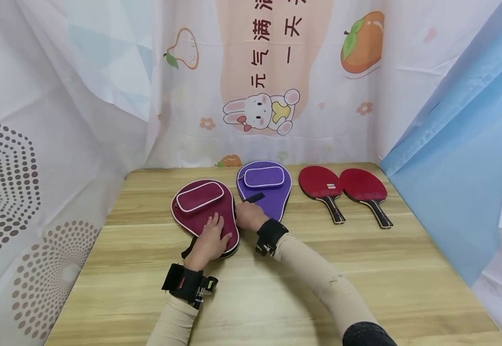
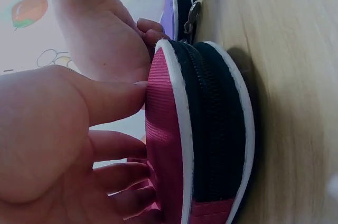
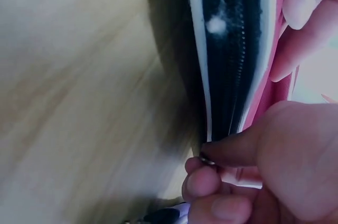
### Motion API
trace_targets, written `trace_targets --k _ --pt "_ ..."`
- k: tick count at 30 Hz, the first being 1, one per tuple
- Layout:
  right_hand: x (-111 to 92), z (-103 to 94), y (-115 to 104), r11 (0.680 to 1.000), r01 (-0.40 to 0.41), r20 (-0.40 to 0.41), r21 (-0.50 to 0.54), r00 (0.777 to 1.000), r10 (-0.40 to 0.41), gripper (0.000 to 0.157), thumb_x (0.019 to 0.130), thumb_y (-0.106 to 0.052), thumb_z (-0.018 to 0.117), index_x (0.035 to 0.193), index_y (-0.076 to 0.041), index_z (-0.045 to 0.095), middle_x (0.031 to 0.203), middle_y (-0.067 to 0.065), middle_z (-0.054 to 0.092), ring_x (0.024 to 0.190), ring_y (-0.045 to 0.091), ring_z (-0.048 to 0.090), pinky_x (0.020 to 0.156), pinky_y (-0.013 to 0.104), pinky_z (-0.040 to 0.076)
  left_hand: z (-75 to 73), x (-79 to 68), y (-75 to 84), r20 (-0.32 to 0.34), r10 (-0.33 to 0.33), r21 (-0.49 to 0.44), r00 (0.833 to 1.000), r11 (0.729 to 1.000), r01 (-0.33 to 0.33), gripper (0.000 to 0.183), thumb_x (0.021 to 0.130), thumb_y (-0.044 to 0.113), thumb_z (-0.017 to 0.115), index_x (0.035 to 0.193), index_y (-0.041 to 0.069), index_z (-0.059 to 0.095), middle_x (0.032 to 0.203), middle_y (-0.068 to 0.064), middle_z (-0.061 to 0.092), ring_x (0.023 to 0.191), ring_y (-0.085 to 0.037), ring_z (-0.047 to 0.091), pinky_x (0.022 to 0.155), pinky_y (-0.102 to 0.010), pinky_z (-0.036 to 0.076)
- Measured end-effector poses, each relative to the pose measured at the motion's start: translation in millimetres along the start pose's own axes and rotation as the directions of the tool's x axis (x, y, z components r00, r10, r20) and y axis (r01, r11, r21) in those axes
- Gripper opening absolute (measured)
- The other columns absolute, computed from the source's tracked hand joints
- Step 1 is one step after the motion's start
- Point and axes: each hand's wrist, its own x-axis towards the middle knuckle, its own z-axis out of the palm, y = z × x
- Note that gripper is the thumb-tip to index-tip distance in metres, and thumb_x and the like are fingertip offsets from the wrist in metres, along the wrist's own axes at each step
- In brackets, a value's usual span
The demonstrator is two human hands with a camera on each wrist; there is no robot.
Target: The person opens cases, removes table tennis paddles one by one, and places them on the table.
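A maroon table tennis bat case [image 1: 195, 220] with white piping and a small front pocket lies flat on the table. My left hand [image 1: 211, 242] rests on its narrow lower part, the fingers spread and fairly straight. At the case's right edge, my right hand [image 1: 250, 216] pinches a small metal zipper pull [image 3: 207, 159] between thumb and finger. The black zipper side [image 3: 224, 49] of the case looks closed along the stretch seen in the right wrist view. Just beyond my right hand lies a purple bat case [image 1: 272, 196], partly covered by that hand.
Two red table tennis bats, one with a small label [image 1: 320, 181] and one farther right [image 1: 363, 185], lie side by side on the wooden table [image 1: 147, 293]. A printed curtain [image 1: 190, 105] hangs behind the table, with cloth on both sides.
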Motion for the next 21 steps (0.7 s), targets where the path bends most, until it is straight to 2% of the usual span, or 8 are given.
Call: trace_targets --k 8,11,16,21 --pt "-9 3.7 -1 1.0 0.018 -0.009 0.019 1.0 -0.018 0.018 0.094 -0.023 0.062 0.103 -0.01 0.07 0.108 0.015 0.071 0.097 0.031 0.068 0.076 0.048 0.058 2.0 -1.7 1.1 0.012 -0.01 0.01 1.0 1.0 0.009 0.06 0.101 0.019 0.056 0.146 -0.014 0.035 0.157 -0.033 0.023 0.147 -0.047 0.019 0.119 -0.057 0.023" --pt "-16 6.0 1 0.999 0.035 -0.002 0.014 0.999 -0.035 0.014 0.093 -0.021 0.062 0.099 -0.01 0.07 0.105 0.014 0.071 0.094 0.032 0.069 0.074 0.048 0.059 3.1 -1.7 2.4 0.017 -0.017 0.017 1.0 1.0 0.017 0.06 0.101 0.019 0.056 0.147 -0.013 0.034 0.157 -0.033 0.022 0.147 -0.047 0.018 0.119 -0.057 0.023" --pt "-32 6.5 4 0.995 0.102 0.022 -0.009 0.995 -0.102 0.01 0.092 -0.017 0.063 0.087 -0.009 0.068 0.095 0.012 0.071 0.087 0.031 0.069 0.07 0.047 0.059 3.2 -1.1 3.2 0.019 -0.021 0.027 1.0 0.999 0.021 0.059 0.102 0.019 0.055 0.148 -0.012 0.034 0.158 -0.032 0.02 0.148 -0.046 0.016 0.119 -0.057 0.023" --pt "-56 9.8 6 0.981 0.194 0.038 0.006 0.98 -0.194 0.012 0.092 -0.012 0.06 0.082 -0.01 0.066 0.085 0.01 0.07 0.081 0.028 0.068 0.068 0.044 0.058 1.6 -2.3 4.4 0.019 -0.017 0.03 1.0 0.999 0.017 0.06 0.102 0.019 0.055 0.148 -0.012 0.033 0.158 -0.032 0.02 0.148 -0.046 0.016 0.119 -0.057 0.023"
